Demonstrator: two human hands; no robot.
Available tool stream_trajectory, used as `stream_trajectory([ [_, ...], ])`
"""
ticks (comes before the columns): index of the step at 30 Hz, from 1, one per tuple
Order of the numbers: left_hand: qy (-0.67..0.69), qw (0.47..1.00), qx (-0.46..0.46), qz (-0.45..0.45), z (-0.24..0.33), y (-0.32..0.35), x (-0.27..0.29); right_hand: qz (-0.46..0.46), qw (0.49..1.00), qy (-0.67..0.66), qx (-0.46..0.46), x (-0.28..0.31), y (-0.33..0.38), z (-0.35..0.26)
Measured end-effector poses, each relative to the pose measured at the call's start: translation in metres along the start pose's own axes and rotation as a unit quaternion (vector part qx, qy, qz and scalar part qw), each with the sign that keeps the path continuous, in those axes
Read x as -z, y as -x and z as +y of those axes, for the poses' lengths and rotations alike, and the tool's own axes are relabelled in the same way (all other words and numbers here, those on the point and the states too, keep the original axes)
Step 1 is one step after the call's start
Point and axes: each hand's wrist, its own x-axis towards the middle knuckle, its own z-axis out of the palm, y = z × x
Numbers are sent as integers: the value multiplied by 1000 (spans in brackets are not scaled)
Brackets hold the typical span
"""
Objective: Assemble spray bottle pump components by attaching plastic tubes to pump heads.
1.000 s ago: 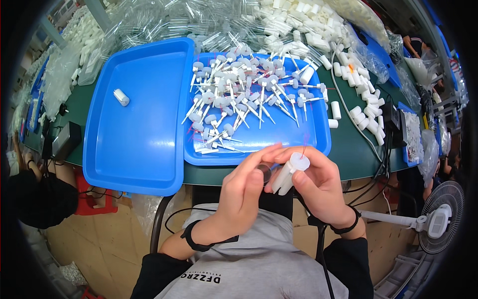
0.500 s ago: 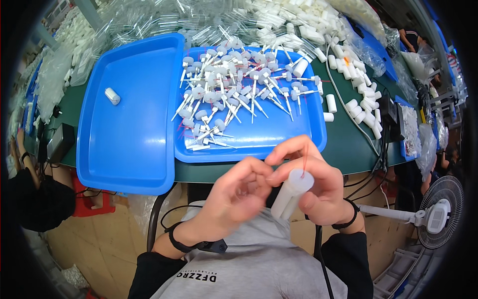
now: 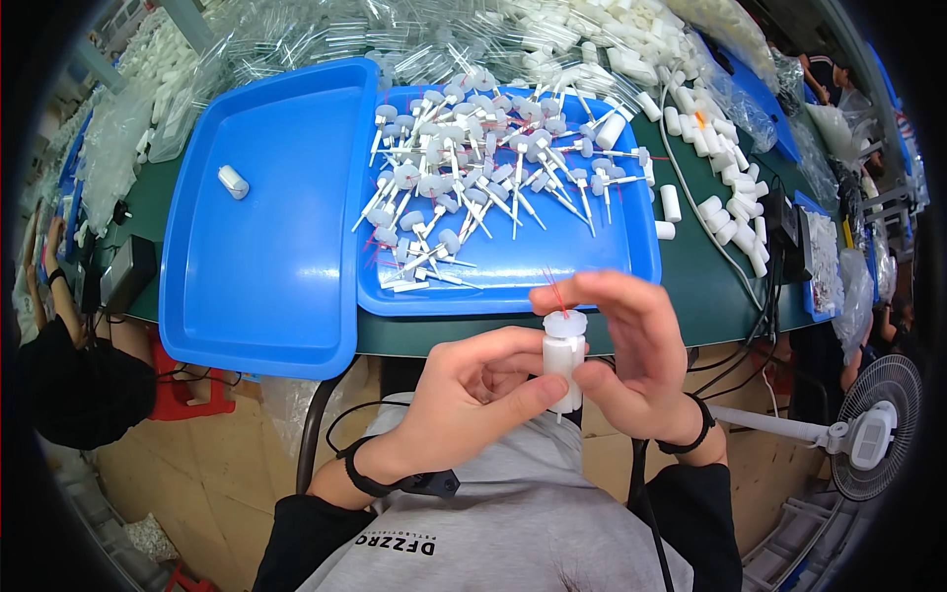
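Observation:
In front of my chest my left hand (image 3: 483,385) grips a white plastic cylinder (image 3: 562,355) between thumb and fingers. The cylinder stands nearly upright. On its top sits a translucent round cap (image 3: 564,324), and thin red wires (image 3: 554,291) come up out of it. A thin tip pokes out below. My right hand (image 3: 646,350) curves around the right side with fingers apart. Its thumb tip is at the cylinder's side, and its index finger reaches over beside the wires. Whether the other right fingers touch the cylinder is hidden.
A blue tray (image 3: 602,261) holds many grey-capped white stems with red wires. Another blue tray (image 3: 266,271) on the left holds one white cylinder (image 3: 234,182). Loose white cylinders (image 3: 730,178) and a cable lie at right. Clear tubes (image 3: 296,39) heap behind. A fan (image 3: 873,424) stands right.
The cylinder has turned from tilted to nearly upright. My left hand has closed on it, while my right hand's fingers have spread from their hold. The view has shifted slightly.

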Motion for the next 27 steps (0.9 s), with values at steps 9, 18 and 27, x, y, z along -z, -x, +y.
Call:
stream_trajectory([
  [9,55,997,-42,-44,-11,-2,7,-69,986,142,54,7,-3,-4],
  [18,46,998,14,-29,1,0,5,-45,984,-145,-96,6,1,3],
  [27,-26,1000,4,3,-5,0,10,19,974,-215,-65,27,6,13],
])
